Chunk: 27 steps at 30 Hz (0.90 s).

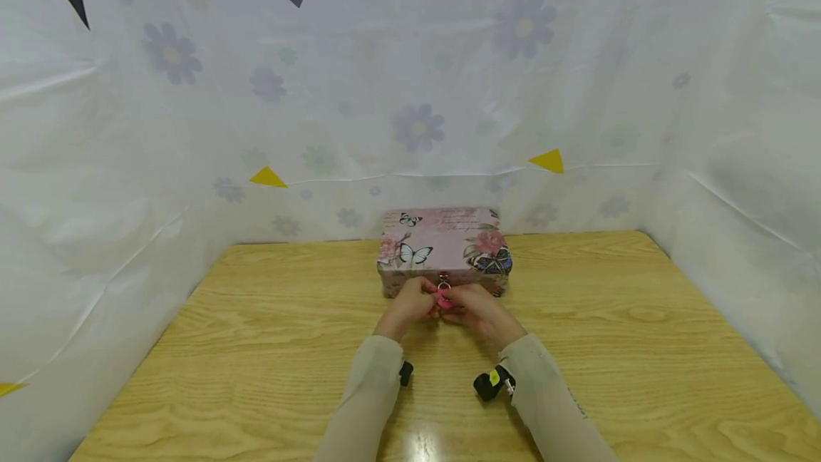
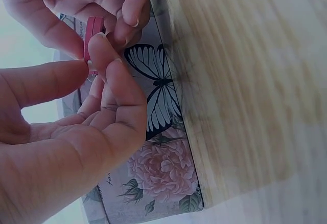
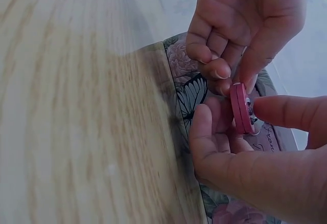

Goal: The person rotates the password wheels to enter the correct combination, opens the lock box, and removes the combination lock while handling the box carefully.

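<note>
A small pink combination padlock (image 1: 444, 299) hangs by its metal shackle from the clasp (image 1: 444, 276) on the front of a pink floral box (image 1: 442, 234). My left hand (image 1: 410, 301) pinches the padlock between thumb and fingers from the left. From the other side my right hand (image 1: 479, 311) holds it too, its thumb at the number dials (image 3: 250, 109) in the right wrist view. Seen from the left wrist, the padlock body (image 2: 93, 32) is edge-on between both hands' fingertips. Fingers hide part of the box's front.
The box stands at the back of a wood-grain table (image 1: 276, 348), close to a flower-patterned white curtain (image 1: 359, 91). White sheeting also borders the table on both sides. A black wrist camera (image 1: 490, 383) sits by the right sleeve.
</note>
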Tool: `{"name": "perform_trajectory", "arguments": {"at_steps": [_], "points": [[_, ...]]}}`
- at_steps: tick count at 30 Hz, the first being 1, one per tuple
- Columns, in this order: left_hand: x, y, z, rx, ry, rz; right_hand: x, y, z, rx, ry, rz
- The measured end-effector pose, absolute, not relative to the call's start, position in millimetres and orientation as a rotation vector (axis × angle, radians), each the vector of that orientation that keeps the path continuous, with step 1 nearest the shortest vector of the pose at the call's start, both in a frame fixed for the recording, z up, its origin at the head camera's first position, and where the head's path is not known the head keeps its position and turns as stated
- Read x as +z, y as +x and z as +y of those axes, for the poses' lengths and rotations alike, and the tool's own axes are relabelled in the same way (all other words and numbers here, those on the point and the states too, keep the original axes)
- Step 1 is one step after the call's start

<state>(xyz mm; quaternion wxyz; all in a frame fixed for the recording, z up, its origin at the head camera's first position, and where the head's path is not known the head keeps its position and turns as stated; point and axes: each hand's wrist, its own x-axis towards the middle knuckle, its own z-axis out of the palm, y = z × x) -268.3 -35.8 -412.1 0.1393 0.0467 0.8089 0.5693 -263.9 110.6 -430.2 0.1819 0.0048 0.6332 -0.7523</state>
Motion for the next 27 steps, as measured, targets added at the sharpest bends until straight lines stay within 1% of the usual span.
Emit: {"name": "perform_trajectory", "arguments": {"at_steps": [9,27], "points": [[-411.3,-267.1,-35.1,1.641,0.123,2.339,-433.5,-265.8,111.0,-2.09,-0.033,1.816],[-412.3,-268.1,-34.3,1.671,0.119,2.31,-432.6,-266.8,109.3,-2.105,-0.023,1.801]]}}
